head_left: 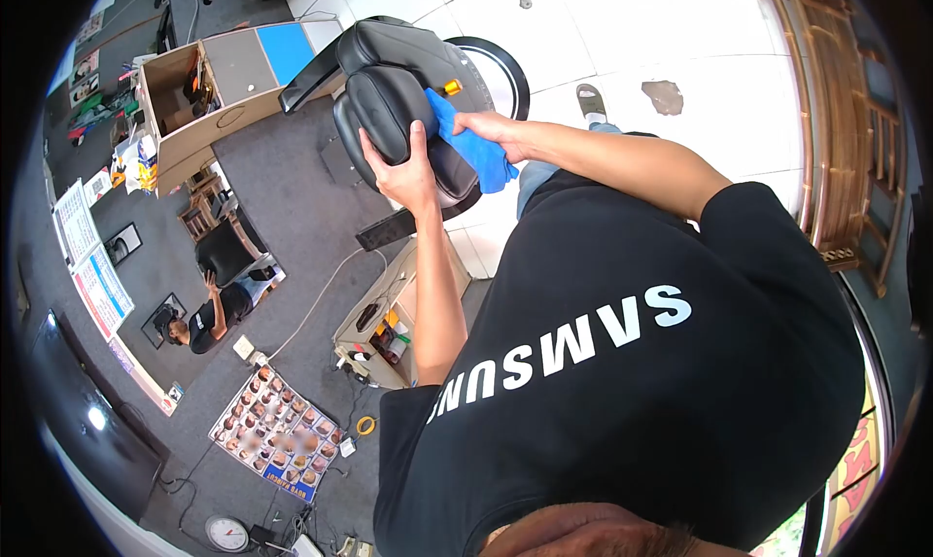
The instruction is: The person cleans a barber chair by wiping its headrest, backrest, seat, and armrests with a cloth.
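A black padded barber chair [403, 47] stands ahead of me, its headrest cushion [381, 110] toward me. My left hand [403, 178] grips the near end of the headrest, thumb on one side and fingers on the other. In my right hand [494, 134] is a blue cloth [476, 154], bunched at the fingers and hanging beside the headrest. The cloth's upper end lies against the side of the chair. A small yellow-gold piece [452, 87] shows just past the cloth; its kind is unclear.
A wooden cabinet [180, 95] with an open compartment stands left of the chair. A low shelf unit [374, 329] is by my left arm. The wall mirror [199, 251] reflects me. A haircut poster [277, 431] hangs below it. A bamboo bench [836, 120] stands at right.
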`<state>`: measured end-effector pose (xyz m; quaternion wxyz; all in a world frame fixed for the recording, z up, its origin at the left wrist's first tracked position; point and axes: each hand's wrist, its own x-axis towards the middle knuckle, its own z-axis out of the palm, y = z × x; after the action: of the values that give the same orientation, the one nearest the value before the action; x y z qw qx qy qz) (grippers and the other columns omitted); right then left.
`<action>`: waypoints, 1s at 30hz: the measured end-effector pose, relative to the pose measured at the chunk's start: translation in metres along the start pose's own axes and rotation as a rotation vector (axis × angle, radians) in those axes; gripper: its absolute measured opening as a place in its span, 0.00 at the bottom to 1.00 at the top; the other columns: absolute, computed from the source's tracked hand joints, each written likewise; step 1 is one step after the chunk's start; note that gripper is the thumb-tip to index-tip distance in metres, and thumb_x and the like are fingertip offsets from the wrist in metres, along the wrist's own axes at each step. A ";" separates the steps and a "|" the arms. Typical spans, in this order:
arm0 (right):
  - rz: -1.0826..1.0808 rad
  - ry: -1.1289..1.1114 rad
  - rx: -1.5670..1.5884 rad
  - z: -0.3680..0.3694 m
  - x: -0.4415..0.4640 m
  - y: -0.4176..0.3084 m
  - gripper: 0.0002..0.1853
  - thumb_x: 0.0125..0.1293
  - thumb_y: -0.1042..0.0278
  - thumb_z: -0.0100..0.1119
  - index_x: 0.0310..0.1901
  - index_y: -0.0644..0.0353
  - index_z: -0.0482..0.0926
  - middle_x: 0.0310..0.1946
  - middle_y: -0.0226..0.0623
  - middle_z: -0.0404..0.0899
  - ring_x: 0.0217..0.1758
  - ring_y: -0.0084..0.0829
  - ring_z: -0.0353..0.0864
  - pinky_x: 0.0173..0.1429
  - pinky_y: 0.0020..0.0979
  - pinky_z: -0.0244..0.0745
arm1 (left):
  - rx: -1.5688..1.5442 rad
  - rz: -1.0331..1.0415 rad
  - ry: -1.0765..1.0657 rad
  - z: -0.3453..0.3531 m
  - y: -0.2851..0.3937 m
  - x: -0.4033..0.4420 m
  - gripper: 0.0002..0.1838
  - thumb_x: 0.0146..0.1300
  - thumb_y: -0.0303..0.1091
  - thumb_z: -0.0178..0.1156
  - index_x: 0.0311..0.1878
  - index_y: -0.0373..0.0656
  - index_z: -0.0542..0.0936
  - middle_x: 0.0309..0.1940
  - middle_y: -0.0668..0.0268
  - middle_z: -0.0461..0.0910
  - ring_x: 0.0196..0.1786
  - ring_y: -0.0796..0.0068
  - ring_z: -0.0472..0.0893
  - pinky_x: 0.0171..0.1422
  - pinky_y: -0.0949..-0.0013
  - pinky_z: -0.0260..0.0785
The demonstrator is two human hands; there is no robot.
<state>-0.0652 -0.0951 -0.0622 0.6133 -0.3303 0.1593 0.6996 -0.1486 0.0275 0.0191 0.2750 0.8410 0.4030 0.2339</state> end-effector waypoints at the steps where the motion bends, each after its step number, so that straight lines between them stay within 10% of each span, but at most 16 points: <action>1: 0.025 -0.016 0.020 0.001 -0.009 -0.002 0.20 0.64 0.56 0.63 0.52 0.60 0.78 0.42 0.40 0.82 0.38 0.36 0.83 0.43 0.47 0.82 | 0.007 0.015 0.008 0.001 -0.003 0.000 0.50 0.56 0.50 0.82 0.76 0.33 0.71 0.65 0.43 0.82 0.65 0.52 0.84 0.71 0.56 0.73; 7: 0.072 -0.066 0.052 -0.027 -0.046 0.006 0.21 0.64 0.58 0.62 0.54 0.63 0.80 0.42 0.44 0.84 0.42 0.38 0.87 0.46 0.46 0.86 | -0.010 0.050 0.033 0.004 -0.007 -0.001 0.49 0.55 0.48 0.82 0.76 0.33 0.72 0.65 0.42 0.82 0.64 0.50 0.85 0.70 0.56 0.75; 11: -0.344 0.135 0.081 -0.037 -0.031 -0.034 0.22 0.67 0.58 0.60 0.55 0.66 0.81 0.47 0.45 0.85 0.47 0.36 0.87 0.52 0.42 0.85 | -0.025 0.086 0.067 0.006 -0.010 -0.002 0.48 0.55 0.47 0.83 0.75 0.34 0.74 0.65 0.42 0.82 0.64 0.50 0.85 0.70 0.55 0.75; 16: -0.720 0.160 -0.679 -0.036 0.061 -0.073 0.20 0.70 0.59 0.60 0.58 0.61 0.82 0.44 0.35 0.84 0.48 0.27 0.82 0.54 0.34 0.79 | -0.008 0.115 0.099 0.006 -0.008 -0.004 0.47 0.55 0.47 0.82 0.75 0.37 0.75 0.57 0.42 0.86 0.57 0.49 0.88 0.63 0.54 0.78; 19: -0.904 0.193 -0.840 -0.026 0.074 -0.049 0.26 0.70 0.56 0.58 0.67 0.52 0.81 0.47 0.52 0.88 0.52 0.46 0.88 0.59 0.44 0.79 | -0.002 0.126 0.107 0.005 -0.007 -0.005 0.46 0.56 0.47 0.82 0.75 0.38 0.75 0.52 0.42 0.88 0.51 0.49 0.90 0.59 0.53 0.80; 30: -0.836 0.178 -1.149 -0.027 0.022 0.040 0.23 0.69 0.61 0.58 0.64 0.56 0.84 0.40 0.56 0.88 0.43 0.53 0.90 0.52 0.52 0.82 | -0.039 0.107 0.112 0.007 -0.009 -0.005 0.45 0.56 0.47 0.82 0.75 0.39 0.76 0.50 0.43 0.89 0.50 0.51 0.90 0.58 0.54 0.80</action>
<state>-0.0974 -0.1028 -0.1038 0.5437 -0.6905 -0.3247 0.3497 -0.1519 0.0264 0.0068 0.2553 0.8415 0.3676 0.3026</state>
